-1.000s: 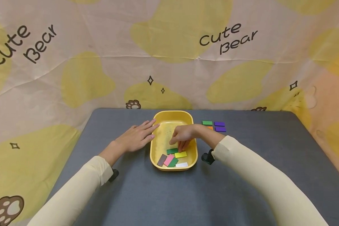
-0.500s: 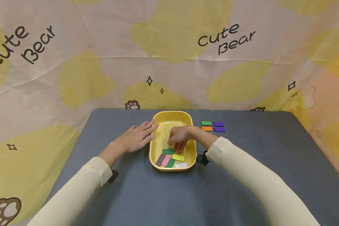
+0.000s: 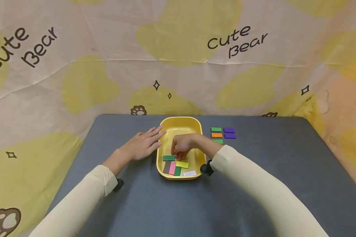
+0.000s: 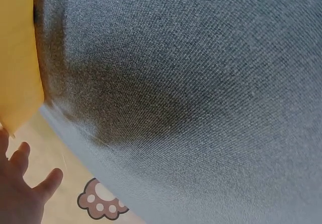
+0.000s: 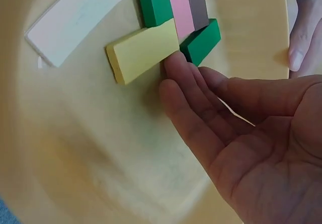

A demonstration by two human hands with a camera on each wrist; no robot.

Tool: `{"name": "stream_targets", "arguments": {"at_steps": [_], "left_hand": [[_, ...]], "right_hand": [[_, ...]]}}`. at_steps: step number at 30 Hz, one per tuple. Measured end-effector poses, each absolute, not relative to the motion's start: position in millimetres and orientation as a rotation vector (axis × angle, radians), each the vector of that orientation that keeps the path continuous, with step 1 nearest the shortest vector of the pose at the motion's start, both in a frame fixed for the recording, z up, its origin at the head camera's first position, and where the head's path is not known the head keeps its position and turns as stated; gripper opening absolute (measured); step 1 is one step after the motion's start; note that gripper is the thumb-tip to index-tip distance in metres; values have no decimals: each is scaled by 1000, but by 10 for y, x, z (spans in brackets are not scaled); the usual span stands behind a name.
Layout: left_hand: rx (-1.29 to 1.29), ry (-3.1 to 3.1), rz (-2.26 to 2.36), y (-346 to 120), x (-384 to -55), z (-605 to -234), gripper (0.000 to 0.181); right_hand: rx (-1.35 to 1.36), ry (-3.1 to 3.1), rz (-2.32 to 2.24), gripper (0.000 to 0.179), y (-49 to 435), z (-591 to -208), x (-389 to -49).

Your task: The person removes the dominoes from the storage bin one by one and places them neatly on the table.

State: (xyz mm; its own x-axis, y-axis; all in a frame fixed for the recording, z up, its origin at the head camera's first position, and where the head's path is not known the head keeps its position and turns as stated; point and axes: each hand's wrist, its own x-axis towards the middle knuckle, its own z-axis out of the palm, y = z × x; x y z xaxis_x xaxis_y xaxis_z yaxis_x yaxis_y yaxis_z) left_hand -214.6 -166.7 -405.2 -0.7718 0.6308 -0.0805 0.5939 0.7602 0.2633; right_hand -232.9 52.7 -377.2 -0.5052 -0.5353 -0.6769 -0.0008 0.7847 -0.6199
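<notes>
Small flat rectangular blocks lie in a yellow tray (image 3: 181, 125). My right hand (image 3: 184, 144) reaches down into it with loosely bent fingers. In the right wrist view its fingertips are right at the edges of a yellow block (image 5: 143, 50) and a dark green block (image 5: 203, 42). A second green block (image 5: 154, 2), a pink block (image 5: 180, 7) and a grey-brown block (image 5: 197, 5) stand side by side behind the yellow one. Apart from them lies a white block (image 5: 74, 20). My left hand (image 3: 140, 144) rests with spread fingers on the tray's left rim.
On the grey table (image 3: 166, 207), right of the tray, lie green (image 3: 216, 129), orange (image 3: 216, 135) and purple blocks (image 3: 229, 130). A printed cloth (image 3: 178, 75) hangs behind the table's back edge.
My right hand has moved left in the tray. The dark green and yellow blocks have shifted left, and the pink, grey-brown and green ones are now aligned side by side. The left hand stays put.
</notes>
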Motion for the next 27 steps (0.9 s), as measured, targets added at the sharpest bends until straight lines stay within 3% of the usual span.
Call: {"name": "stream_targets", "arguments": {"at_steps": [14, 27], "left_hand": [[987, 2796, 340, -1678, -2150, -4059, 56], [983, 2798, 349, -1680, -2132, -4052, 56]], "right_hand": [[-463, 2029, -648, 30, 462, -3749, -2346], [-348, 2165, -706, 11, 359, -3819, -2309]]}}
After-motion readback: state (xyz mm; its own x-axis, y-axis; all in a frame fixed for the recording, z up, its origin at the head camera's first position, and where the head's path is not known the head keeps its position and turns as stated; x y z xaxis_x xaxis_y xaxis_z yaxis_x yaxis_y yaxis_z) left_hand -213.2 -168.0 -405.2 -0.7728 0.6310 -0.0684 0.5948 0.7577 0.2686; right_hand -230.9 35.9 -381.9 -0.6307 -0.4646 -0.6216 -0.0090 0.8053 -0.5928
